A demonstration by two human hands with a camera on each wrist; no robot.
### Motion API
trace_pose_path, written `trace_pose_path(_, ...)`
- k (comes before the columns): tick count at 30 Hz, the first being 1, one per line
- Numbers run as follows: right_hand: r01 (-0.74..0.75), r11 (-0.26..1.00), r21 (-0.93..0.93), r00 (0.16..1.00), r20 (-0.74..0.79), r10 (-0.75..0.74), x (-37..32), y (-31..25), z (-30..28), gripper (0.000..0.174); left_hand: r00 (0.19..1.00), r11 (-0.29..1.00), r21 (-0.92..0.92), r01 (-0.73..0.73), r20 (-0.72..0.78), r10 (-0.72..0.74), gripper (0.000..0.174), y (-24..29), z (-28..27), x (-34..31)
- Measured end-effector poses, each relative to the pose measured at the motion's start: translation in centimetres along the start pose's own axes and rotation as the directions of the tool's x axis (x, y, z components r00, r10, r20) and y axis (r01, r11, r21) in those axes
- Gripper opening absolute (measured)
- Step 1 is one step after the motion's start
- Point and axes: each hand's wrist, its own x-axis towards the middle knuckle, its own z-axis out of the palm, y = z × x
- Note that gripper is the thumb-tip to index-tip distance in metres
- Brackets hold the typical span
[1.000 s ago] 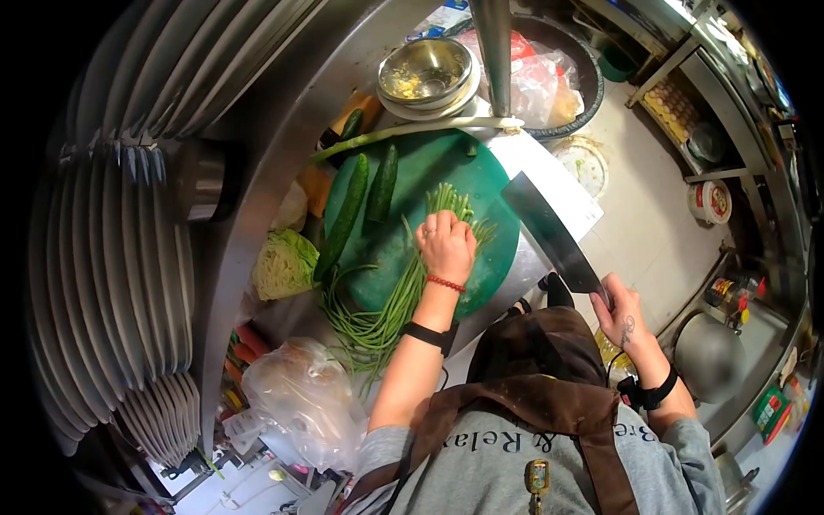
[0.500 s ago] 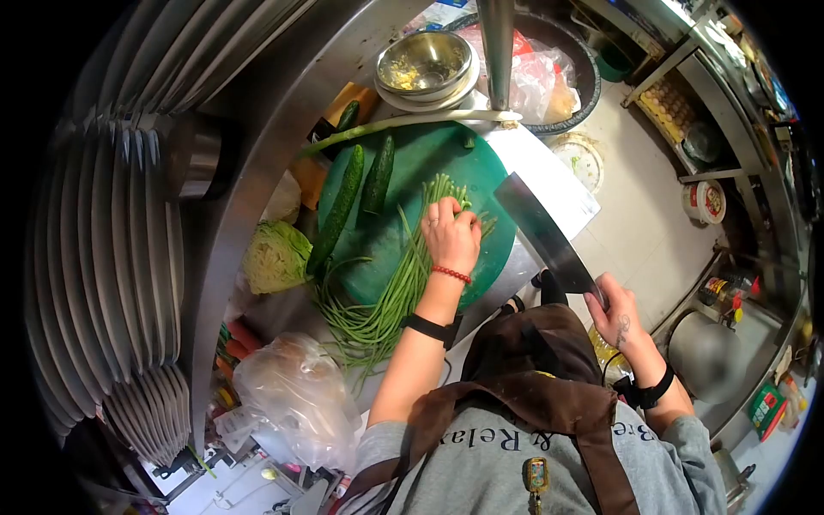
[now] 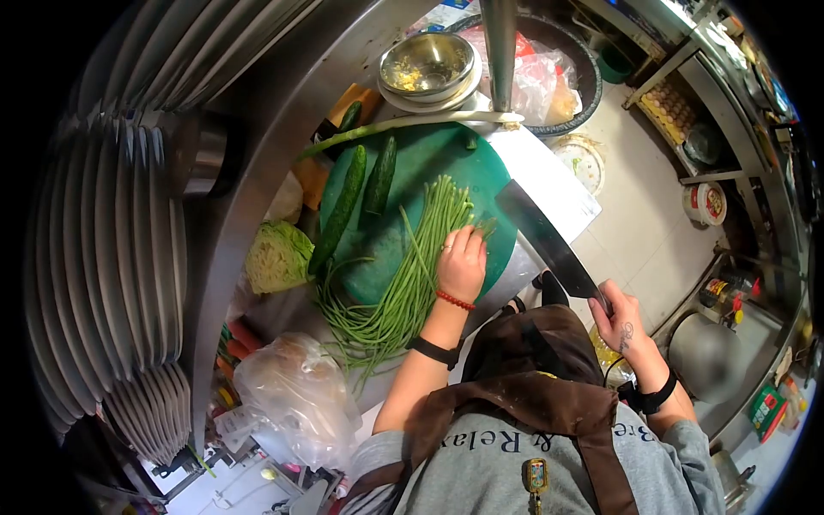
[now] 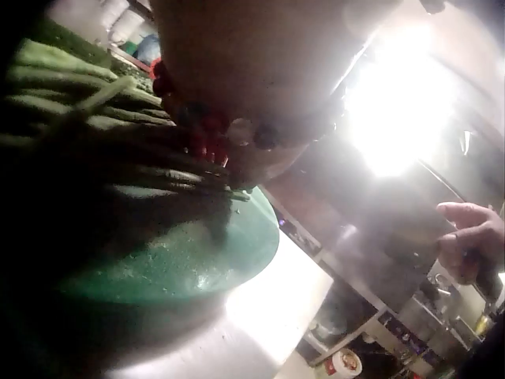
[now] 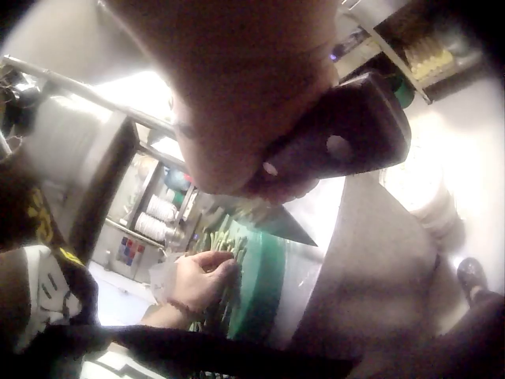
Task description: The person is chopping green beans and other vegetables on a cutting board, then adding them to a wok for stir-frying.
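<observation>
A loose bundle of long green beans (image 3: 408, 266) lies across the round green cutting board (image 3: 412, 142), its tails curling over the near left edge. My left hand (image 3: 461, 270) is at the bundle's right side, fingers curled on a few bean ends that show just past the fingertips. In the right wrist view, the left hand (image 5: 199, 280) has thumb and fingers bent in at the beans. Out to the right, my right hand (image 3: 620, 318) grips a cleaver (image 3: 549, 236) by its dark handle (image 5: 347, 130). The broad blade points up and left, its tip overlapping the board's right edge.
Two cucumbers (image 3: 343, 197) lie on the board's left half, a leek (image 3: 403, 129) across its far edge. Beyond stand stacked bowls (image 3: 429, 64) and a metal post (image 3: 498, 56). Cut cabbage (image 3: 279, 256) and a plastic bag (image 3: 296, 399) are left; racked plates (image 3: 112, 257) stand farther left.
My left hand has slid off the top of the bundle, toward me and to its right side, uncovering the bean ends. The right hand and cleaver have barely moved.
</observation>
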Motion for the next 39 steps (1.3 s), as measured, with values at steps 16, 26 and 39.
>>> trace_pose_path(16, -0.021, 1.000, -0.012, 1.000, 0.018, 0.021, -1.0, -0.5, -0.2, 0.014, 0.994, 0.995, 0.047, 0.089, 0.067, -0.092, 0.013, 0.0, 0.8, -0.3)
trace_pose_path(26, -0.036, 0.999, 0.002, 0.999, 0.018, 0.036, -1.6, -0.4, -0.4, 0.014, 0.989, 0.995, 0.076, 0.071, 0.123, -0.080, 0.006, -0.3, 1.1, 0.6)
trace_pose_path(39, -0.004, 1.000, 0.022, 1.000, -0.009, 0.004, -2.1, 0.4, -0.2, 0.013, 0.990, 0.998, 0.051, 0.046, 0.134, -0.053, 0.009, -0.5, -0.8, -0.5)
